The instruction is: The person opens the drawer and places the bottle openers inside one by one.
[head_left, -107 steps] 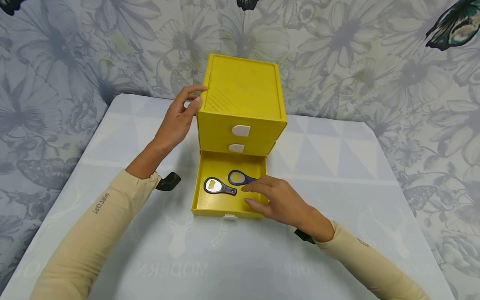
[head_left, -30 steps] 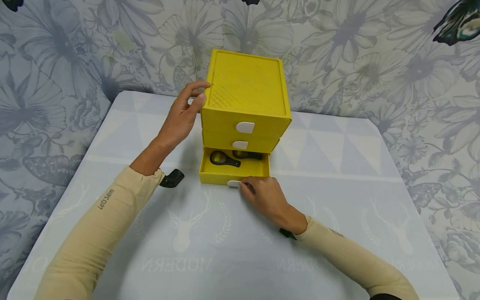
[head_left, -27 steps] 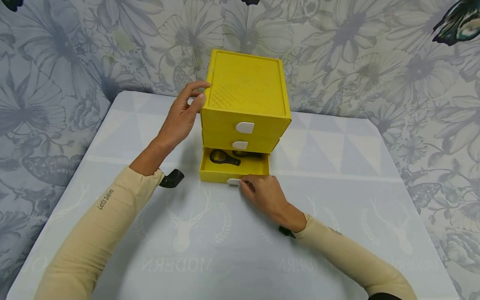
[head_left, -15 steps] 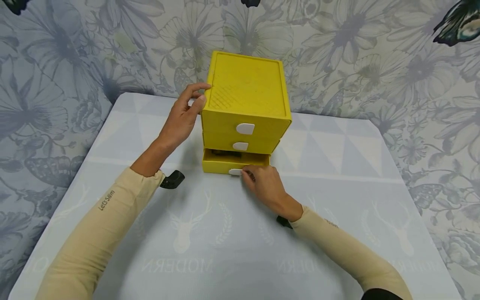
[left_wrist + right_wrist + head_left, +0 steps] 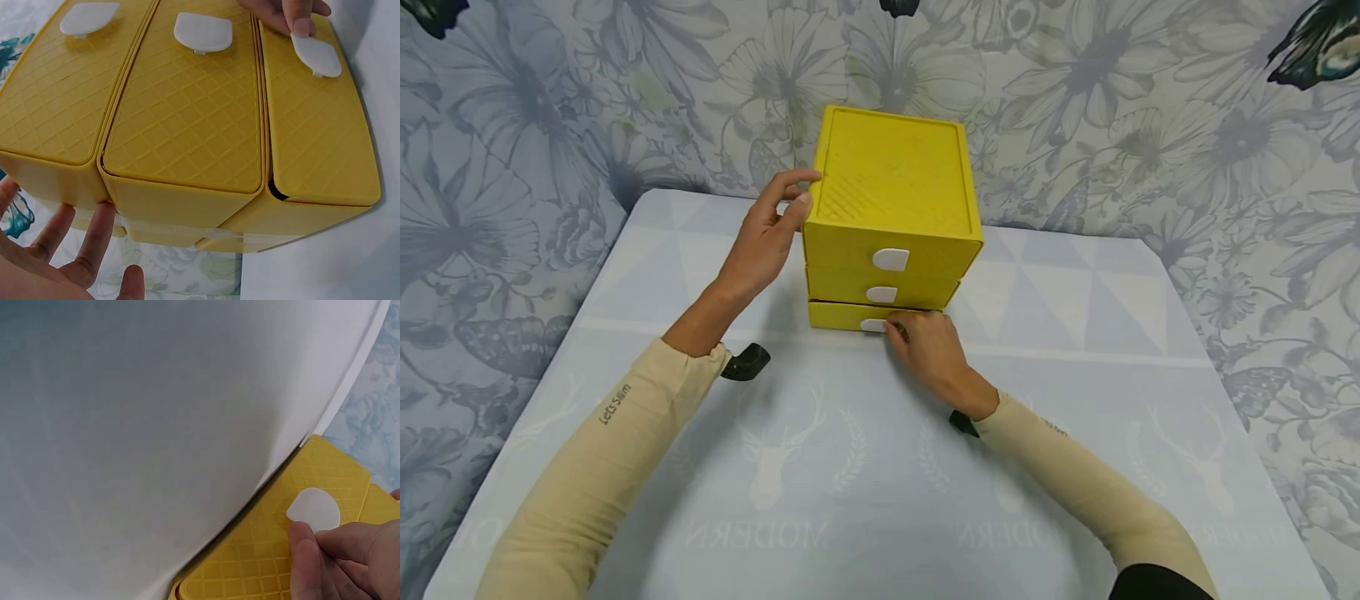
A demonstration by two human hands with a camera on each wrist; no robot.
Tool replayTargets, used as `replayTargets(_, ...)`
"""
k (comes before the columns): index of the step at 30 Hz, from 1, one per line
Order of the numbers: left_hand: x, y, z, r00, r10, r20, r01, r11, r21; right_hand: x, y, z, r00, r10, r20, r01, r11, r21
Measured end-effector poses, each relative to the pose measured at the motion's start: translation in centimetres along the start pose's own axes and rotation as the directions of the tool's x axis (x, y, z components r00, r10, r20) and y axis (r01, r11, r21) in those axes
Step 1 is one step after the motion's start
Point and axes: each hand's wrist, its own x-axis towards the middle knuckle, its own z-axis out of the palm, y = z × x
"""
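Note:
A yellow three-drawer box (image 5: 895, 175) stands toward the back of the table. My left hand (image 5: 763, 237) rests its extended fingers (image 5: 97, 237) against the box's left side near the top. At the front, my right hand (image 5: 928, 350) pinches the edge of the white handle (image 5: 315, 509) on the bottom drawer (image 5: 835, 315). That drawer is pushed almost fully in, with a thin dark gap along its edge in the left wrist view. The upper drawer (image 5: 69, 94) and middle drawer (image 5: 187, 106) sit flush. The inside of the bottom drawer is hidden.
The pale patterned tabletop (image 5: 865, 467) surrounds the box. A flower-patterned wall covering (image 5: 1075, 125) rises behind the table's back edge. Black camera mounts (image 5: 747, 362) stick out at both wrists.
My right hand has moved from over the drawer to its handle and pushed it inward. Two bottle openers inside have gone from view. My left hand keeps its place on the box.

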Motion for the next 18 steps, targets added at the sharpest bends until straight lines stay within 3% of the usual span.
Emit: replayTargets(18, -0.10, -0.37, -0.21, 1.000, -0.030, 0.010, 0.030, 1.000, 0.007, 0.96, 0.27, -0.13, 0.998, 0.012, 0.056, -0.014, 0.999, 0.033)
